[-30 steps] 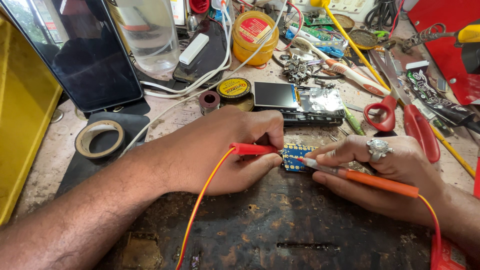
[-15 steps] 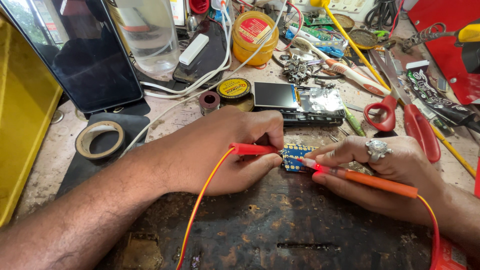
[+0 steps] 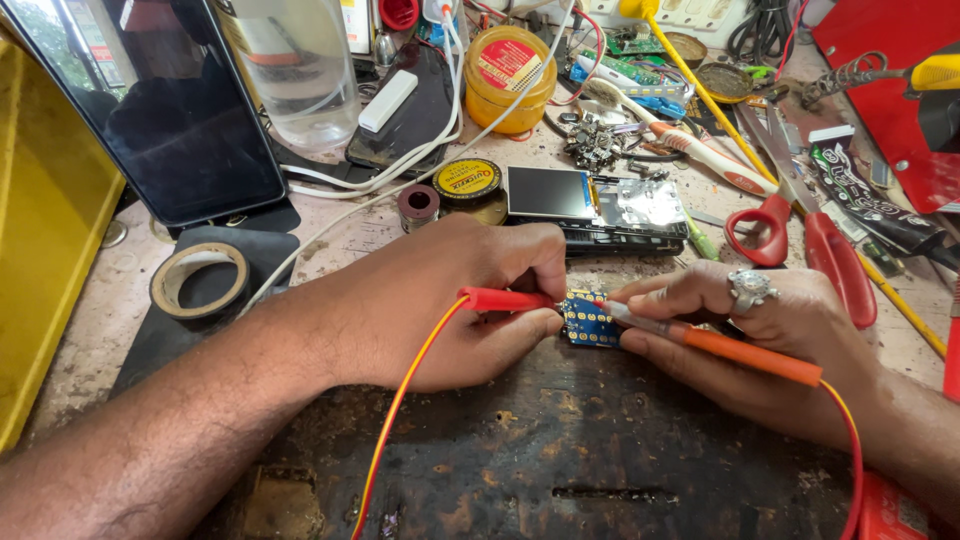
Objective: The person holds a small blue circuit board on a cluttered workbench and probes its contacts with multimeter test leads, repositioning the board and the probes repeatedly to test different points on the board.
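The left hand [image 3: 455, 305] is lying on the worn dark mat [image 3: 560, 470] near the middle of the bench, its fingers curled in and pinching a red probe [image 3: 500, 299] whose tip is pointing right onto a small blue circuit board [image 3: 588, 318]. The right hand [image 3: 760, 340], wearing a chunky silver ring [image 3: 749, 289], is coming in from the right and pinching an orange probe [image 3: 745, 352] between thumb and fingers, its metal tip touching the right side of the same board. The board is sitting flat on the mat between the two hands, touching the fingertips of both. A red and yellow wire [image 3: 400, 400] is trailing from the red probe toward the near edge, and another is running from the orange probe to the near right.

Just beyond the hands, an opened phone [image 3: 600, 205] with its small screen showing is lying on the bench. Red-handled scissors [image 3: 810, 245] are lying to its right. A roll of tape [image 3: 199, 280] is resting at the left, and a tablet [image 3: 160, 120] is leaning at the far left. A yellow jar [image 3: 508, 80] is standing at the far side.
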